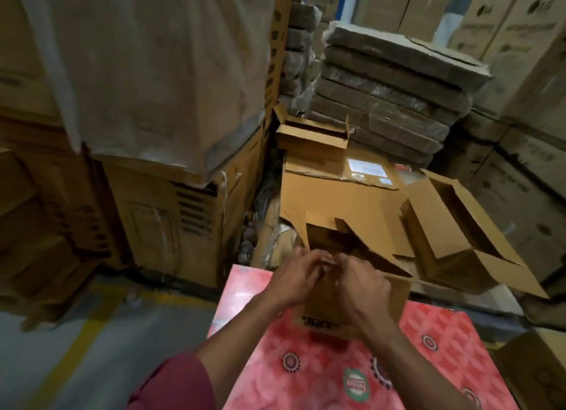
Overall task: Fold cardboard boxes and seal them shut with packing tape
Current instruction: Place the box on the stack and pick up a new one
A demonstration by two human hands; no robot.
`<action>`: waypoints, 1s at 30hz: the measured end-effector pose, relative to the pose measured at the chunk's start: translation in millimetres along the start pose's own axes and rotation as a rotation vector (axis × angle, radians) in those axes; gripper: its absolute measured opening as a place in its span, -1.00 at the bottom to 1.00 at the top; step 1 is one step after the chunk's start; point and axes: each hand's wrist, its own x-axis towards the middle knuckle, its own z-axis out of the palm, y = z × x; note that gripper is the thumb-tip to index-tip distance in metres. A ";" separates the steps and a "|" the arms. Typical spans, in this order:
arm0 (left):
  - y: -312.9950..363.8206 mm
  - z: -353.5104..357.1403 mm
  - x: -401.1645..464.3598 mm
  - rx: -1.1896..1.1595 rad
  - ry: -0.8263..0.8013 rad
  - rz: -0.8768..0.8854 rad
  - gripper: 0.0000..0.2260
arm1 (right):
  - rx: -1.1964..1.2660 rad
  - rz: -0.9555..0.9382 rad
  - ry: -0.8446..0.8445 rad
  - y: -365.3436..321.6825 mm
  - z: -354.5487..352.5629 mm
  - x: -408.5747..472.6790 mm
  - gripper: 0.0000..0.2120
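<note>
A small brown cardboard box [324, 305] stands on a red patterned table [306, 363]. My left hand [294, 279] and my right hand [358, 284] meet over its top edge, fingers curled together round something small that is blurred and mostly hidden. The box's far flaps [367, 244] stand open behind my hands. I cannot tell whether tape is in view.
An open empty carton [465, 235] lies tilted to the right. Flattened cardboard [337, 192] and another open box [312, 140] sit behind. Wrapped stacks [389, 97] and tall cartons [159, 87] crowd the back and left. Grey floor with a yellow line [76, 342] lies to the left.
</note>
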 end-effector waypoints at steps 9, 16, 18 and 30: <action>-54.9 -37.3 -174.7 -0.194 0.049 0.000 -0.82 | 0.129 -0.162 -0.404 -77.4 4.0 -105.7 -0.69; -64.1 -57.9 -279.8 -0.453 0.428 -0.369 -0.61 | -0.035 -0.498 -0.405 -78.2 5.3 -46.8 -0.56; -64.5 -71.4 -292.4 -0.513 0.528 -0.478 -0.63 | -0.138 -0.665 -0.512 -82.9 33.3 -34.7 -0.53; -82.2 -138.2 -277.9 -0.615 0.865 -0.713 -0.62 | -0.134 -1.178 -0.175 -68.0 49.8 -57.9 -0.37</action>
